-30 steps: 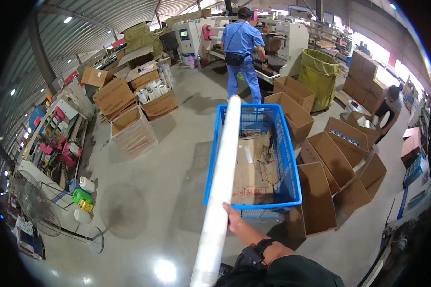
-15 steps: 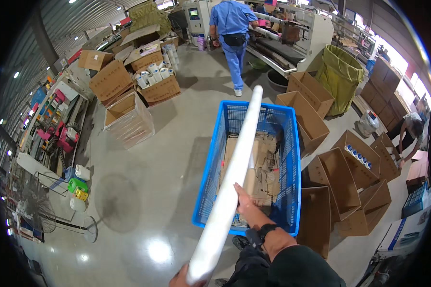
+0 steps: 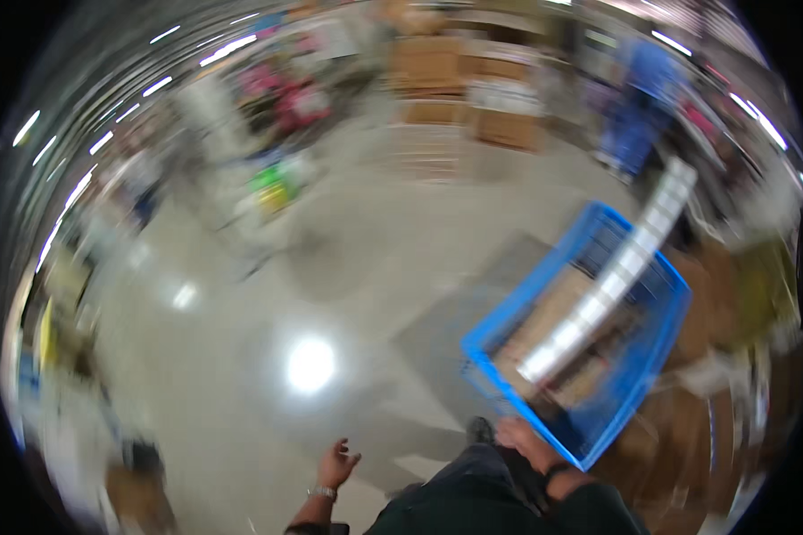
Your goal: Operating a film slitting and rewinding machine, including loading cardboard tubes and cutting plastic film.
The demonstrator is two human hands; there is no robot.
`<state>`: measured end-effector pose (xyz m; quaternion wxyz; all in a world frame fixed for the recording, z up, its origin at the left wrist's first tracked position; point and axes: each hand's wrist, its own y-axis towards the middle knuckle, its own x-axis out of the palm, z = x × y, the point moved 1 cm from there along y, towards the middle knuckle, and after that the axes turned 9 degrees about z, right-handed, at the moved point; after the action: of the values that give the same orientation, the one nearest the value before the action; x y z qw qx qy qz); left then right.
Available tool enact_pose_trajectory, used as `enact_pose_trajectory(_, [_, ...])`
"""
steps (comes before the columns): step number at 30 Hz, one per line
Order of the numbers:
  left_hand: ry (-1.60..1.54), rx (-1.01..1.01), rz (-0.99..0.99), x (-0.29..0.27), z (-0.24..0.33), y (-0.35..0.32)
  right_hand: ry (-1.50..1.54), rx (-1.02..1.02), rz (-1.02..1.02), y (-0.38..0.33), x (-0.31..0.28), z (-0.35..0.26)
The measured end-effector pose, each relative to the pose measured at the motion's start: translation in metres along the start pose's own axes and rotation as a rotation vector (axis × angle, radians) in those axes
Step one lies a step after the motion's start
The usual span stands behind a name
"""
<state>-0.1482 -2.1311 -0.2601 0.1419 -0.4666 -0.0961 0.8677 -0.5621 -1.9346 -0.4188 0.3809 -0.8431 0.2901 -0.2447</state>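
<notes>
Change: view has swung left and blurred since half a second ago; the long white tube (image 3: 611, 276), then gripped low in the frame, now lies slanted across the blue crate (image 3: 638, 392), and the left hand has let go of it.
Left hand: (image 3: 336, 465) free in the air above the floor, low centre, palm turned away, wrist with a metal watch band (image 3: 321, 491).
Left fingers: (image 3: 344, 444) loosely spread, holding nothing, touching nothing.
Right hand: (image 3: 526, 443) low right of centre, at the near corner of the blue crate, forearm in from the lower edge, dark band at the wrist.
Right fingers: too blurred to tell whether they grip the crate rim or only rest beside it.
White tube: lower end inside the crate over the brown cardboard (image 3: 558, 321), upper end sticking out past the far rim toward the upper right; apart from both hands.
Blue crate: on the floor, right of centre, tilted in view, open mesh walls, flat cardboard inside.
Floor: (image 3: 241, 339) pale glossy concrete, bright lamp reflection just left of centre.
Room: warehouse hall, heavily smeared by motion; brown cartons (image 3: 473, 89) stacked at the far side, more open cartons at the right edge, a person in blue clothes (image 3: 642, 107) standing well beyond the crate.
Body: dark clothing at the bottom edge between the two arms.
</notes>
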Motion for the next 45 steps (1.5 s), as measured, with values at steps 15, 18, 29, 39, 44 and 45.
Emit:
enact_pose_trajectory(15, [-0.345,-1.667,1.444,-0.115,-0.408,-0.602,-1.349,0.040,-0.742,-0.012,0.426,0.180])
enact_pose_trajectory(18, [-0.255,-1.552,1.632,-0.127,-0.475,-0.594,-1.488,-0.027,-0.752,-0.037,0.510,0.198])
enact_pose_trajectory(29, [-0.110,-1.823,1.235,-0.276,-0.724,-0.596,-2.413,-0.529,-1.419,-0.127,0.820,0.351])
enact_pose_trajectory(39, [-0.140,-1.921,1.101,-0.324,-0.699,-0.614,-2.293,0.165,-1.980,-0.417,1.002,0.693])
enact_pose_trajectory(44, [-0.422,-1.738,1.426,-0.325,-0.512,-0.577,-2.189,0.898,-2.027,-0.589,0.906,0.829])
enact_pose_trajectory(45, [-0.350,-1.729,1.549,-0.325,-0.472,-0.571,-1.983,1.214,-2.106,-0.624,0.885,0.844])
